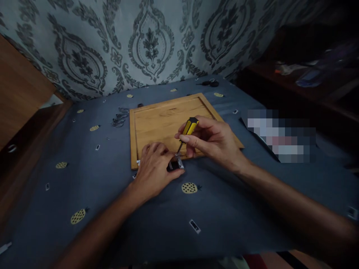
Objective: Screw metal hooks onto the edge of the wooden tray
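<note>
Through the head camera, I have the screwdriver (190, 126) in the right hand (214, 142), its fingers and thumb closed lightly around the handle. The left hand (154, 164) is curled, thumb and forefinger partly apart, with the metal piece (180, 162) gripped between them at the near edge of the board (159, 123).

For me everything turns on the line from tool to piece: the shaft slants down and leftward from the right fingertips, and its tip comes to the far end of the piece. The piece's long axis points roughly away from me, so the two meet at an angle rather than end to end. The left hand is nearer the piece, touching it; the right reaches it only through the tool.

The left fingers and thumb hide part of the piece, and a dark patch beside it I can't read. I can't tell whether the tip is seated in anything or merely resting there. Beyond the left hand, off the board's left side, lie dark metal parts (119, 118), too dim to identify. Well to the right of the right hand, something is pixelated out.
</note>
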The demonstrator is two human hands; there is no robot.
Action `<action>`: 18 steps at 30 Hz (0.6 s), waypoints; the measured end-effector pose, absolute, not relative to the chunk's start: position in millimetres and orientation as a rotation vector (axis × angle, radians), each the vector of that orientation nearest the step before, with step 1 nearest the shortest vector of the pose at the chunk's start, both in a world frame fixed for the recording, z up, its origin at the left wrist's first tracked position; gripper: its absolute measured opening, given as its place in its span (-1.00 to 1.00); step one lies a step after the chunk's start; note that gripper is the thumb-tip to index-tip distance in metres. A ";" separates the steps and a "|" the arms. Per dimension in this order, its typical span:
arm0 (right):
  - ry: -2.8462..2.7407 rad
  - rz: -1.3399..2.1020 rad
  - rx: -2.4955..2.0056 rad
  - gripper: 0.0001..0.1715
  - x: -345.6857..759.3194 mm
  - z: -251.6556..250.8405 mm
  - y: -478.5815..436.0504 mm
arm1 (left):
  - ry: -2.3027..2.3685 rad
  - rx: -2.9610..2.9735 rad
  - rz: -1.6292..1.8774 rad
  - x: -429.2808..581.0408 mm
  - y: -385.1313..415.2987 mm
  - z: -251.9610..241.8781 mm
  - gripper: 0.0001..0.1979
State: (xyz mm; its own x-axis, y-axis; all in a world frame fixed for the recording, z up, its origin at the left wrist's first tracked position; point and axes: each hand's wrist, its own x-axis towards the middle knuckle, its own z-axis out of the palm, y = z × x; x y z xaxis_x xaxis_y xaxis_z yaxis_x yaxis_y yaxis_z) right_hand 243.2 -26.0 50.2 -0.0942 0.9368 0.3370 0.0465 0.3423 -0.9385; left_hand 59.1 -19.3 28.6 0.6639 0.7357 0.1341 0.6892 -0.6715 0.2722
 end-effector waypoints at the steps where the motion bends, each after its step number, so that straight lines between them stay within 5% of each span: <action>1: -1.455 0.971 -0.945 -0.67 243.1 50.1 -26.1 | 1.163 2.676 0.345 59.0 -19.3 28.4 -0.68; 18: -1.616 0.720 -1.291 -0.54 271.8 52.7 -20.1 | 1.150 2.670 0.349 58.0 -20.1 26.7 -0.66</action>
State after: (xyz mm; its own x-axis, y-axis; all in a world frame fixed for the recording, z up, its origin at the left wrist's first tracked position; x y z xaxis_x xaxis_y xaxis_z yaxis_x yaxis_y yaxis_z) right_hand 271.8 -20.1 52.7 -0.0316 0.9551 0.2945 0.4200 0.2800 -0.8632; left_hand 58.0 -20.1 26.7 0.6667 0.7336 0.1314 0.6830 -0.6720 0.2861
